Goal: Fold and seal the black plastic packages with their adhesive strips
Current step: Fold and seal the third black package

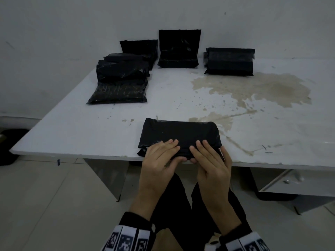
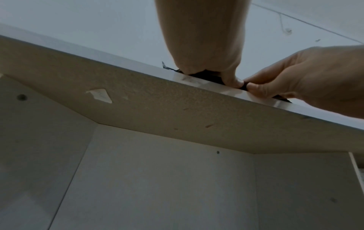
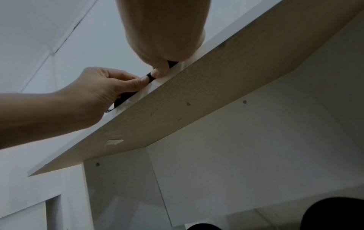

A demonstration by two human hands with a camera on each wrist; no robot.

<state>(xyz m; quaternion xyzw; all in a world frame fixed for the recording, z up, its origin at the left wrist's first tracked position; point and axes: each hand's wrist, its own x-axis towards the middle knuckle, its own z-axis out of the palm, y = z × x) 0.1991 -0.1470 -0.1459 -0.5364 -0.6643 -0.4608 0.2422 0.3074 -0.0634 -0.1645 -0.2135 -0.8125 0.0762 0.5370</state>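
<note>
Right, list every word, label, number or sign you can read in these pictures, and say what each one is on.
No readable text in any view.
Wristbands: black-and-white square code patterns, not letters or numbers.
Black package under both hands: plain, no print visible.
Other black packages at the back of the table: no label readable; the picture is dim.
Wrist views: only the table's underside, no writing.

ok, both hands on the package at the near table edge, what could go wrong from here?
1. The package lies right at the table's near edge, with both thumbs under its near edge in the wrist views; a slip could drop it off.
2. The left hand and right hand press near the middle only, so the fold's outer ends may lift or wrinkle.
3. A brown stain lies close by; sliding there may dirty the plastic.
</note>
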